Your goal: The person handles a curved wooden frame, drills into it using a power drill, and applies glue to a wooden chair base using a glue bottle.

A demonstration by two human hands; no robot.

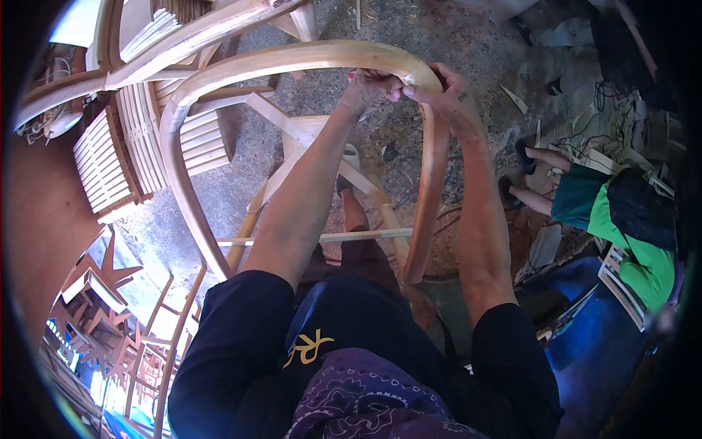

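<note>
A curved wooden frame (296,56), bent like a U, arches in front of my body with its open end toward me. My left hand (373,91) is closed at the inner side of the upper right bend; what its fingers pinch is too small to name. My right hand (450,102) grips the same bend from the outer side, its thumb reaching toward my left fingers. Below the frame are crossed wooden pieces (281,121) and a thin wooden strip (344,236).
Another curved wooden piece (183,47) crosses the upper left. Stacked slatted panels (110,164) stand at left, with chair frames (110,322) below. A person in a green shirt (647,252) is at right. Wood scraps (514,99) lie on the floor.
</note>
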